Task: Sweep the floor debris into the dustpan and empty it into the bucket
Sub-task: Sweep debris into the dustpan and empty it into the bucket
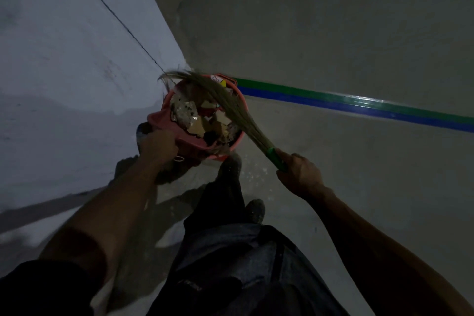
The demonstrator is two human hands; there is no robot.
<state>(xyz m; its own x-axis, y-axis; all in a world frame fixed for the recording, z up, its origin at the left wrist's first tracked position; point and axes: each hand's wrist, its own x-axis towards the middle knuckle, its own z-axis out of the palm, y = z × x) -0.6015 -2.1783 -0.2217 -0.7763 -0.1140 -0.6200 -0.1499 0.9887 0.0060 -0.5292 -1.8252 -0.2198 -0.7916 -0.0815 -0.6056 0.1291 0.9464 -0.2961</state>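
Left hand (157, 145) grips the pink dustpan (166, 120), tipped over the bucket (241, 108) just beyond it; right hand (298, 173) clamps the broom (230, 102) handle (green), bristles angled across the debris (205, 120).

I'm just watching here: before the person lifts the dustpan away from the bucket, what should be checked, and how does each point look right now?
1. Left hand grips the pink dustpan: ok.
2. Dustpan sits over the bucket mouth: ok.
3. Dustpan fully emptied: cannot tell; debris is in view, but whether it lies in the pan or the bucket is unclear.
4. Right hand holds the broom by its green handle: ok.
5. Broom bristles lie across the bucket opening: ok.
6. Floor by the bucket clean: not ok, pale specks.
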